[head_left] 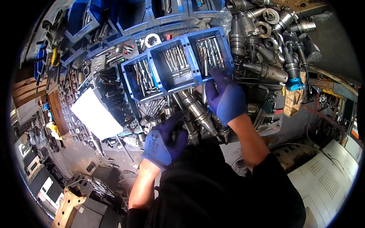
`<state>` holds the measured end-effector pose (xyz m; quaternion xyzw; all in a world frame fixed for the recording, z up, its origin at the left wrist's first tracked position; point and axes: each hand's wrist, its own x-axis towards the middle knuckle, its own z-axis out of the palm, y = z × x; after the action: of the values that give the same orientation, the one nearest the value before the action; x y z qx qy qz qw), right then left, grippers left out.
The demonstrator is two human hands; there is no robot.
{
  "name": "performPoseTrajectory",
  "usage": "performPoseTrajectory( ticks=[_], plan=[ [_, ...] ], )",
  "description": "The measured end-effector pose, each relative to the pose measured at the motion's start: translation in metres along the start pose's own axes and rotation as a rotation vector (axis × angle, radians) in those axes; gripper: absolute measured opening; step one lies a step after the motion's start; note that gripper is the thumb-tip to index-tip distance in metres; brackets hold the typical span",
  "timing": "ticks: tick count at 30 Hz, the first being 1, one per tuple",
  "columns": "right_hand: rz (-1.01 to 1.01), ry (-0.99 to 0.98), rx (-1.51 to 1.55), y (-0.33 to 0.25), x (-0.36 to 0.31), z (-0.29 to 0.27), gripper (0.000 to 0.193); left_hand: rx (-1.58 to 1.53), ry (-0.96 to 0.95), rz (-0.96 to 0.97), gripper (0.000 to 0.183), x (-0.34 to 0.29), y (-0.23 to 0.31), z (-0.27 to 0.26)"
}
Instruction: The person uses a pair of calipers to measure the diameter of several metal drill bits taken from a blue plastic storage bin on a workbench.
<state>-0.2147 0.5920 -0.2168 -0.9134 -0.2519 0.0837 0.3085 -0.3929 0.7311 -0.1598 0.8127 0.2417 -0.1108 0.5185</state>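
Both my hands wear blue-purple work gloves. My right hand (pixel 228 97) is at the front edge of the right-hand blue bin (pixel 200 78); its fingers reach toward the drill bits and end mills (pixel 210 53) inside, thumb held apart. I see nothing held in it. Lower and to the left, my left hand (pixel 161 144) hovers over metal tool holders (pixel 197 112), fingers spread from the thumb. Its dark fingertips blend into the tools beneath. The middle bin (pixel 157 62) holds slim cutters (pixel 176 59), and the left bin holds more drill bits (pixel 143 76).
More blue bins (pixel 131 17) line the back. Tool holders (pixel 262 45) are heaped at the right. A white sheet (pixel 95 114) lies on the left among small parts, beside a rack of round collets (pixel 74 110). A pale perforated metal panel (pixel 327 182) is at lower right.
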Motion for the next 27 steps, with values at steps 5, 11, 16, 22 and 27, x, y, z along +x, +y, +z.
performPoseTrajectory(
  ticks=[5,11,16,22,27],
  plan=[
    [0.031,-0.123,0.036,0.000,0.007,-0.006,0.033,-0.001,0.013,-0.036,0.045,0.000,0.001,0.002],
    [0.051,-0.234,0.071,0.000,0.010,-0.003,0.037,-0.019,-0.006,-0.017,0.045,0.004,-0.001,0.003],
    [-0.093,-0.167,0.027,0.002,0.002,0.003,0.044,-0.022,-0.006,0.015,0.046,0.007,0.003,0.006],
    [-0.097,-0.041,0.166,0.002,-0.011,-0.005,0.045,-0.007,-0.048,0.008,0.047,0.011,0.009,0.003],
    [-0.074,-0.013,-0.131,-0.004,-0.014,-0.021,0.041,-0.058,-0.020,0.062,0.045,0.013,0.009,0.006]
  ],
)
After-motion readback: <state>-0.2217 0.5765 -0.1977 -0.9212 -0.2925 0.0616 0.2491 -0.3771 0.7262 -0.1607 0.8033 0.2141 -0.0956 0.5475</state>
